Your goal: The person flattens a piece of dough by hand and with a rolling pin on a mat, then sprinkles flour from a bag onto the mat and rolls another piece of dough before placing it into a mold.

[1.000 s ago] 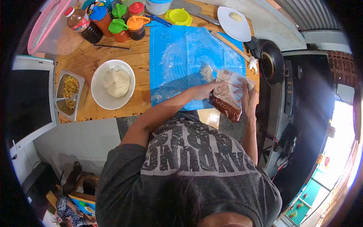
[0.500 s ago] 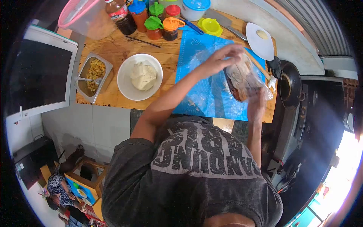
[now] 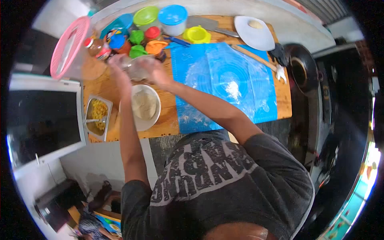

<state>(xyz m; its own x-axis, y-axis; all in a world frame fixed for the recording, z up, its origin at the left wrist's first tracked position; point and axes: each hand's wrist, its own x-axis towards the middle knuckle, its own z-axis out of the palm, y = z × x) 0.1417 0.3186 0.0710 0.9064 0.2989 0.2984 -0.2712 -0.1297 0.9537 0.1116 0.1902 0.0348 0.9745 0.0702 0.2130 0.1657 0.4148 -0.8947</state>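
A clear plastic bag [image 3: 137, 69] is between my two hands, over the table behind the white bowl; motion blurs it. My left hand [image 3: 119, 67] grips the bag's left side, close to the sauce bottles. My right hand [image 3: 157, 73] has its fingers closed on the right side. Just below them, a lump of pale dough [image 3: 144, 105] sits in the white bowl [image 3: 157, 118]. The blue mat [image 3: 186, 116] lies to the right, with a heap of white flour [image 3: 232, 89] on it.
Bottles, including a red-capped one [image 3: 98, 49], and lidded tubs [image 3: 173, 18] crowd the back. A metal tray [image 3: 96, 132] of yellow filling stands left. Rolling pin [image 3: 254, 56], white plate [image 3: 256, 36] and black wok [image 3: 298, 68] are right. Another person [image 3: 94, 226] is at lower left.
Both hands have carried the plastic bag from above the blue mat leftward to beside the bottles. A flour heap now shows on the mat where the bag was. The head view has shifted.
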